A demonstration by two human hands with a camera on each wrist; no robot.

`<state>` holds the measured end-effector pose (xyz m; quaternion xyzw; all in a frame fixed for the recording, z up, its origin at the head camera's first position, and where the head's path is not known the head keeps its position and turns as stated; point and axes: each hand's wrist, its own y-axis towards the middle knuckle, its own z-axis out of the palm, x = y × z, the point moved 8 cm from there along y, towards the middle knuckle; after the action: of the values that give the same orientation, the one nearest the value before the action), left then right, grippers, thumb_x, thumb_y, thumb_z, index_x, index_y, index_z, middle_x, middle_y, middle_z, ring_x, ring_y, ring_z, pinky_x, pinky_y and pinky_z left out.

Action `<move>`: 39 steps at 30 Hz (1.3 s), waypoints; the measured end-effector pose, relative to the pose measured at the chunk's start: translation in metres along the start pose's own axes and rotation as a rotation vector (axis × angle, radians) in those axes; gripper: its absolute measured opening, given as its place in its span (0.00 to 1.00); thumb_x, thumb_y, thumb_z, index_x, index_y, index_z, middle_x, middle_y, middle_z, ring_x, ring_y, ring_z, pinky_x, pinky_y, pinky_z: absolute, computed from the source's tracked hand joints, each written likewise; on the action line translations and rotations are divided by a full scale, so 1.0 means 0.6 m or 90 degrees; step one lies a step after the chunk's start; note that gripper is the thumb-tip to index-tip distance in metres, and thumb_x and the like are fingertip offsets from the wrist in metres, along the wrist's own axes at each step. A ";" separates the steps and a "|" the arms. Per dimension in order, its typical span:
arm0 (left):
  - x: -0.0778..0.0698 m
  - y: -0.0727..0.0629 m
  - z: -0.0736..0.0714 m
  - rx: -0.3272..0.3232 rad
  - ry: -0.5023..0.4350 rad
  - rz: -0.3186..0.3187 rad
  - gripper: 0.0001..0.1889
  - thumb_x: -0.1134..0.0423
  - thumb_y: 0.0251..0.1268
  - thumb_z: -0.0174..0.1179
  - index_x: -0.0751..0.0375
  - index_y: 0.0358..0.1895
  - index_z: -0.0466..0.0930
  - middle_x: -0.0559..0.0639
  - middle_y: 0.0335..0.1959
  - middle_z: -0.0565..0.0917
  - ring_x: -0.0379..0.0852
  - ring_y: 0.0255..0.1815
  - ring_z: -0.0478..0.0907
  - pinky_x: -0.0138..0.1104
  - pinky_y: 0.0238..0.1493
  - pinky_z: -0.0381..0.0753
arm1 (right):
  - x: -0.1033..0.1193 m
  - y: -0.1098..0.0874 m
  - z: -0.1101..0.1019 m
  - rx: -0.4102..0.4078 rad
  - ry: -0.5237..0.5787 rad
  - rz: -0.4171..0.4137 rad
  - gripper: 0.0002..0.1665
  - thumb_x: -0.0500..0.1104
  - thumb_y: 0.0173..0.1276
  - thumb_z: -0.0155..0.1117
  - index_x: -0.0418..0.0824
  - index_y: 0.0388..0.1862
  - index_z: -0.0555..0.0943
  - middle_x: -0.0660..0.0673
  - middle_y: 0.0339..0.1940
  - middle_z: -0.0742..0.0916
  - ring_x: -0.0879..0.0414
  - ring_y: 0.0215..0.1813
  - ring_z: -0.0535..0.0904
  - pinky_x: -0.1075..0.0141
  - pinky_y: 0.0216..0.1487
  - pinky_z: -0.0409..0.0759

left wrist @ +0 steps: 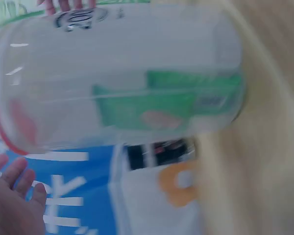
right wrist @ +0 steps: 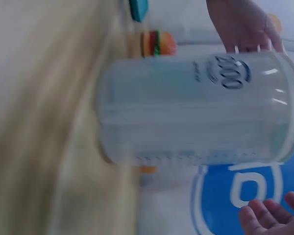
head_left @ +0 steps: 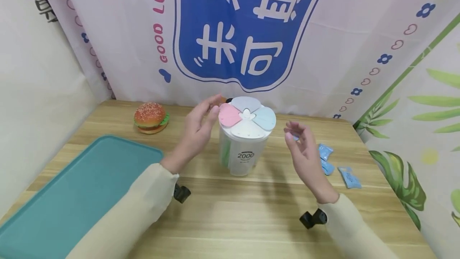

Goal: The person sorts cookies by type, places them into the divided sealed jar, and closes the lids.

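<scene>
A translucent plastic canister (head_left: 248, 157) marked 2000 stands upright on the wooden table. Its white lid (head_left: 244, 131) has petal-shaped flaps in pink, grey-blue and light blue. Green packets (left wrist: 132, 110) show through its side in the left wrist view. My left hand (head_left: 199, 127) is raised beside the lid's pink flap, fingers extended; whether its fingertips touch the lid I cannot tell. On the other side my right hand (head_left: 305, 155) hovers apart from the canister, palm turned towards it, fingers loosely bent and holding nothing.
A toy-like hamburger (head_left: 151, 118) sits at the back left, behind a teal tray (head_left: 104, 187). Several blue packets (head_left: 349, 177) lie right of my right hand. Something orange and black (head_left: 225, 100) is partly hidden behind the canister. A printed curtain (head_left: 341, 43) hangs behind the table.
</scene>
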<state>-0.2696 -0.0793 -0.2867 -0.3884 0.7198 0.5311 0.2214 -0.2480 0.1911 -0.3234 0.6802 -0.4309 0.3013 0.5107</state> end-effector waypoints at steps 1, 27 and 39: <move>-0.014 0.002 -0.003 0.012 0.037 0.034 0.23 0.62 0.83 0.48 0.66 0.73 0.73 0.61 0.73 0.78 0.57 0.78 0.72 0.50 0.81 0.71 | 0.010 0.005 -0.005 -0.013 -0.006 -0.036 0.23 0.35 0.83 0.51 0.25 0.71 0.67 0.33 0.70 0.77 0.58 0.69 0.75 0.80 0.69 0.76; -0.081 -0.029 0.032 0.272 0.321 0.249 0.25 0.59 0.71 0.68 0.57 0.69 0.80 0.53 0.70 0.82 0.51 0.74 0.78 0.46 0.74 0.78 | 0.133 0.044 0.051 0.243 -0.290 -0.389 0.22 0.31 0.61 0.78 0.39 0.55 0.89 0.42 0.56 0.92 0.45 0.64 0.87 0.53 0.71 0.82; -0.076 -0.030 0.026 0.274 0.280 0.207 0.23 0.66 0.71 0.68 0.56 0.68 0.81 0.51 0.71 0.81 0.50 0.73 0.79 0.45 0.74 0.78 | 0.130 0.049 0.046 0.244 -0.257 -0.407 0.21 0.26 0.56 0.79 0.38 0.49 0.92 0.40 0.53 0.93 0.44 0.59 0.90 0.72 0.72 0.77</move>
<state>-0.2292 -0.0524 -0.2690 -0.3182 0.8982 0.2991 0.0507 -0.2401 0.1402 -0.2526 0.9076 -0.2255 0.0631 0.3484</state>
